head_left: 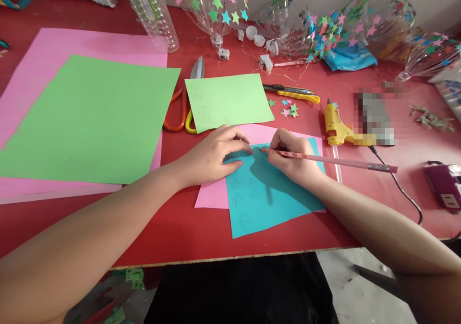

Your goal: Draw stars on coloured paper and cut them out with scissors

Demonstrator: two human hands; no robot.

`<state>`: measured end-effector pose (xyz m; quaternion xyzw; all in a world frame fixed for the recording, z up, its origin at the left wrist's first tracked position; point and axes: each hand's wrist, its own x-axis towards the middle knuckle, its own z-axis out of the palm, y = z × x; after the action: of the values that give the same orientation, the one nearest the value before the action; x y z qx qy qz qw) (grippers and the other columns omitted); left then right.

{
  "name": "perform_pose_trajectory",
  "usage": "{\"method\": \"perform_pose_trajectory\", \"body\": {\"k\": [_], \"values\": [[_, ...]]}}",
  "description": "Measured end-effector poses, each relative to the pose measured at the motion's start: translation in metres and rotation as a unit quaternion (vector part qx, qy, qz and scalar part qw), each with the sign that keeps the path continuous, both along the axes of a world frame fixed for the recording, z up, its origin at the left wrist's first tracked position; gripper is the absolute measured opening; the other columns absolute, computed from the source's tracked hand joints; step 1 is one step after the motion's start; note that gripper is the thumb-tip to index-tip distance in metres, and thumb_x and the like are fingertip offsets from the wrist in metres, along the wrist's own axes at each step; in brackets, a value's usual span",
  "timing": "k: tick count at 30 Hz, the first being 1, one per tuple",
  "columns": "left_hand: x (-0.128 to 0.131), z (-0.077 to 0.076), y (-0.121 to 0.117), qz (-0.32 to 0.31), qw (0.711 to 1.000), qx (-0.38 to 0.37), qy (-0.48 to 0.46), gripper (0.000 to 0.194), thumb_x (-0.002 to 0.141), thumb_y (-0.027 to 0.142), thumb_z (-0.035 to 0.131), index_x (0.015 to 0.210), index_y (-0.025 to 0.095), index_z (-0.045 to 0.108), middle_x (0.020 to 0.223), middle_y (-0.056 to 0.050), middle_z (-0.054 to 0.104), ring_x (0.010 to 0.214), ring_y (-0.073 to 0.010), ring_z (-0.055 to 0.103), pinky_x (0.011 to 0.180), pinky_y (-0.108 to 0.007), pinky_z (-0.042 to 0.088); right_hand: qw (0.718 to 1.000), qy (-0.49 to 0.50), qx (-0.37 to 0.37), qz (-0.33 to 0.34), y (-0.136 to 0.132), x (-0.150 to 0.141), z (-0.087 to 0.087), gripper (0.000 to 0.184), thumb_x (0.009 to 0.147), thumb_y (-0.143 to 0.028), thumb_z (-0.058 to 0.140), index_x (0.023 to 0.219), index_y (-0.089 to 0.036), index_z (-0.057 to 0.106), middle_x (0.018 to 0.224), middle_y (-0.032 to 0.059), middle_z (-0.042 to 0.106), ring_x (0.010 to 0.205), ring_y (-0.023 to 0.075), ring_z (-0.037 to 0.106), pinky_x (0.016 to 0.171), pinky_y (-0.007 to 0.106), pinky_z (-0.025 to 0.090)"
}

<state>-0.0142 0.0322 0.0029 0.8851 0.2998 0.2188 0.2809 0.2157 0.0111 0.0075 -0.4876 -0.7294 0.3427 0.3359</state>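
The left forearm (97, 228) crosses the red counter (151, 237) near a large green sheet (97, 122). The left hand (221, 153), grip loose and holding nothing, rests on a blue sheet (284, 199) laid over pink paper (211, 194). The right hand's (297, 168) grip pinches a pink pencil (334, 160), tip at the blue sheet, near a yellow glue gun (334, 127).

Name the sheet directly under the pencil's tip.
The blue sheet. It lies on top of the small pink sheet; the pale green sheet, large green sheet and large pink sheet all lie clear of the pencil.
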Motion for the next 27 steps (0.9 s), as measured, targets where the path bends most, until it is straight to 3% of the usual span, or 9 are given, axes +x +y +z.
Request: {"method": "perform_pose_trajectory", "body": {"k": [14, 27], "values": [[-0.0003, -0.0003, 0.0004, -0.003, 1.000, 0.008, -0.001, 0.021, 0.091, 0.019, 0.057, 0.109, 0.018, 0.067, 0.118, -0.009, 0.060, 0.115, -0.0246, 0.054, 0.102, -0.040, 0.044, 1.000, -0.009, 0.011, -0.021, -0.0001, 0.0009, 0.0010, 0.022, 0.071, -0.008, 0.054, 0.067, -0.023, 0.038, 0.059, -0.0067, 0.039, 0.053, 0.0087, 0.032, 0.051, 0.024, 0.028], [-0.0001, -0.0011, -0.0002, 0.006, 1.000, -0.001, 0.000, 0.022, 0.090, 0.019, 0.058, 0.109, 0.019, 0.067, 0.118, -0.008, 0.059, 0.115, -0.0238, 0.053, 0.102, -0.039, 0.043, 0.999, -0.030, 0.008, 0.032, -0.0045, -0.0021, 0.0075, 0.017, 0.072, -0.012, 0.054, 0.068, -0.022, 0.040, 0.057, -0.0065, 0.043, 0.050, 0.0079, 0.036, 0.047, 0.022, 0.029]]}}
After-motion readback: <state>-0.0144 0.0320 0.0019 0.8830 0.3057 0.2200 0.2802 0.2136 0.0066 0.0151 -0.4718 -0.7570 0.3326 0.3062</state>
